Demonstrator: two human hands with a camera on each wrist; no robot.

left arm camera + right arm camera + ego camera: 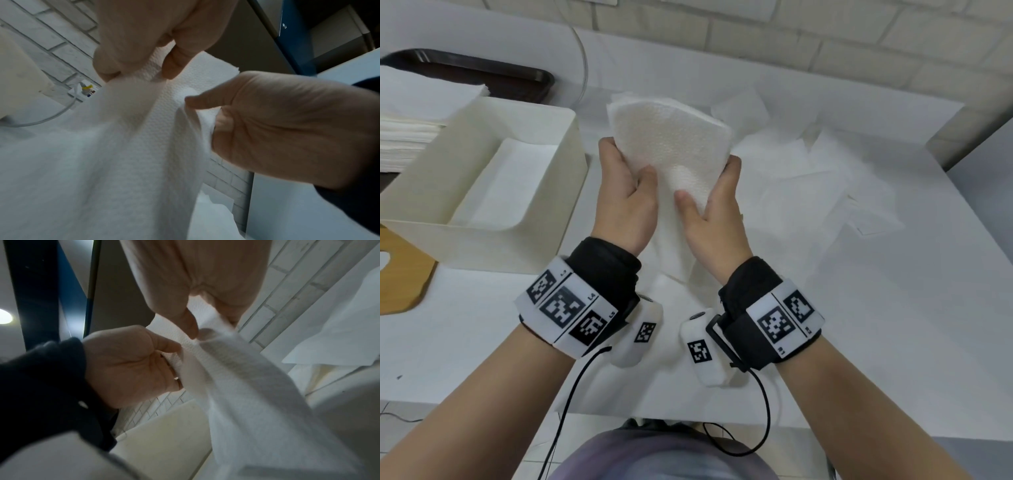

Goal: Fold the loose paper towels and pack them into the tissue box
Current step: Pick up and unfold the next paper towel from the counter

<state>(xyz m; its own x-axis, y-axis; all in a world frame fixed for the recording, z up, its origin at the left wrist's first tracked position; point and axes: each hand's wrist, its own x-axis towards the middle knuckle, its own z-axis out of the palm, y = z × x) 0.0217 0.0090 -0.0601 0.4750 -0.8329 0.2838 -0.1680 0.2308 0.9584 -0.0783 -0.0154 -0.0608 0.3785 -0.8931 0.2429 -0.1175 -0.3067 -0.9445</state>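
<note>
Your head view looks down on the towel (671, 144) from above; both wrist views look up at it from close below.

Hands: two. Left hand (625, 198) and right hand (717, 212), each pinching the same paper towel (671, 144).

Held towels: one, embossed, raised above the table (893, 325); its lower part hangs down between the wrists.

Loose towels on the table: a spread (818, 171) to the right, sheets overlapping, exact number cannot be told.

Stacked sheets: one stack (417, 113) at far left, sheet count unreadable.

Tissue boxes: one (544, 219), cream, open-topped, with white paper (506, 185) lying inside, layers not countable.

Dark trays: one (517, 78), behind the box.

Wooden lids: one (400, 277), partly cut off at the left edge.

Wrist units: two, left unit (571, 308) and right unit (774, 322).
</note>
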